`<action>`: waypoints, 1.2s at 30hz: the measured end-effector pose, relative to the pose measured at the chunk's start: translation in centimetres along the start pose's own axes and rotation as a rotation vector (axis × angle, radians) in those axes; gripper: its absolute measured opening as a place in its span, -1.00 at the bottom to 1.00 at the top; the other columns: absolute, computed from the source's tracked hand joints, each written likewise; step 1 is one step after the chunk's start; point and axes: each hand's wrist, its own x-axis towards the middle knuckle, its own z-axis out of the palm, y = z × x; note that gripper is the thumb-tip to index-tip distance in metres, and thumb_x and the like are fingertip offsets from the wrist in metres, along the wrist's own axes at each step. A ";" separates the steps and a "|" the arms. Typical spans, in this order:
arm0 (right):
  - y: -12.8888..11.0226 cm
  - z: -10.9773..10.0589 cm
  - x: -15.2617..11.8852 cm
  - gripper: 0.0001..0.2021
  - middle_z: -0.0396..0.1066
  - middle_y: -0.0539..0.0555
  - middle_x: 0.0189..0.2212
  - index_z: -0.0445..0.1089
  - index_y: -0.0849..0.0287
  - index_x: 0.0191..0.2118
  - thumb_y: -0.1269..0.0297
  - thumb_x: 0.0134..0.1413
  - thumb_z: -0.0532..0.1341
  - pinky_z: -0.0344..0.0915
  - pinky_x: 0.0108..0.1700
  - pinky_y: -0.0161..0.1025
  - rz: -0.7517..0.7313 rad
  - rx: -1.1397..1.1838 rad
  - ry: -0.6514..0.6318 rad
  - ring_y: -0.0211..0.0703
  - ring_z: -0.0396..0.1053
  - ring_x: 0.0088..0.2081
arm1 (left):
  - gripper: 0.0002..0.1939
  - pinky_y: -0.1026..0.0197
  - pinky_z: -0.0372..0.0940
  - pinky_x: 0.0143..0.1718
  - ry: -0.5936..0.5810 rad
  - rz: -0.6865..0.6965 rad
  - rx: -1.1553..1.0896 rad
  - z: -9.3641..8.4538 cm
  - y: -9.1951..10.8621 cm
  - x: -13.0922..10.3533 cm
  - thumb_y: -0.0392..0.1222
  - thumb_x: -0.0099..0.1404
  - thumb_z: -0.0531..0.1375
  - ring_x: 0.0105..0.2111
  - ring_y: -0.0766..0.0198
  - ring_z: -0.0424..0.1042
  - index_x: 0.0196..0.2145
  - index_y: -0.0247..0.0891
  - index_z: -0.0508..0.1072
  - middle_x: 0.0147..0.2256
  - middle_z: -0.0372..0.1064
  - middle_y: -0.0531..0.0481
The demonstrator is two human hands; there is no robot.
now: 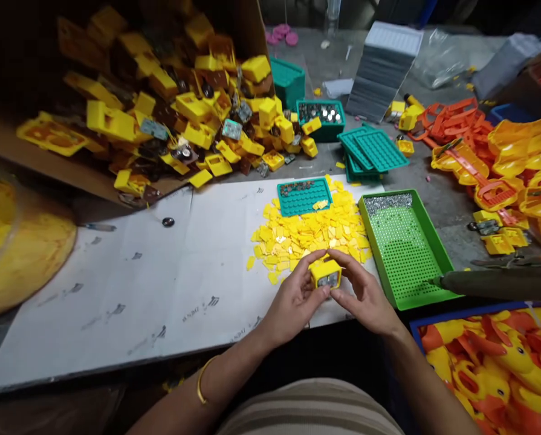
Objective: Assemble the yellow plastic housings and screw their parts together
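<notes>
A small yellow box-shaped part (326,273) with a grey inside facing me is held over the near edge of the white sheet. My left hand (295,299) grips its left side, thumb at the lower edge. On its right, my right hand (363,293) has its fingers curved round the part and touching it. Just beyond both hands lies a heap of flat yellow pieces (306,235) on the white sheet (161,272). A teal tray (301,202) with small metal bits and a few yellow pieces rests at the heap's far side.
A cardboard box (11,139) spills yellow housings (197,109) at the upper left. Right of the heap stands a green tray (406,254) of small metal parts, with a dark tool (497,284) reaching over it. Orange parts (465,127) and yellow-orange toys (497,362) lie right.
</notes>
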 end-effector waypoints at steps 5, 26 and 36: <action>-1.1 -1.0 1.3 -0.75 0.38 0.06 -0.09 0.37 0.00 -0.11 0.41 0.09 0.25 0.25 0.06 -0.04 -0.153 -0.299 -0.018 -0.08 0.31 0.00 | -0.31 0.11 0.25 0.04 -0.179 0.000 -0.257 -2.0 0.0 0.7 -0.31 0.07 0.33 0.02 0.11 0.35 0.15 -0.13 0.24 0.17 0.22 -0.13; 3.8 -0.9 20.7 -0.77 0.46 0.17 -0.21 0.53 0.14 -0.16 0.28 0.22 0.12 0.31 -0.20 -0.17 -0.269 -0.990 0.180 -0.04 0.40 -0.21 | -0.58 0.23 0.47 -0.37 -0.098 -0.259 -0.566 -7.6 2.0 2.6 -0.28 0.24 0.19 -0.18 -0.03 0.54 0.05 -0.38 0.35 0.02 0.41 -0.32; 4.7 -0.6 20.4 -0.71 0.47 0.18 -0.21 0.54 0.14 -0.15 0.23 0.27 0.07 0.28 -0.21 -0.17 -0.277 -1.085 0.126 -0.02 0.39 -0.21 | -0.59 0.23 0.48 -0.35 -0.078 -0.266 -0.518 -7.7 1.5 3.1 -0.27 0.25 0.19 -0.16 0.01 0.54 0.06 -0.34 0.36 0.02 0.41 -0.27</action>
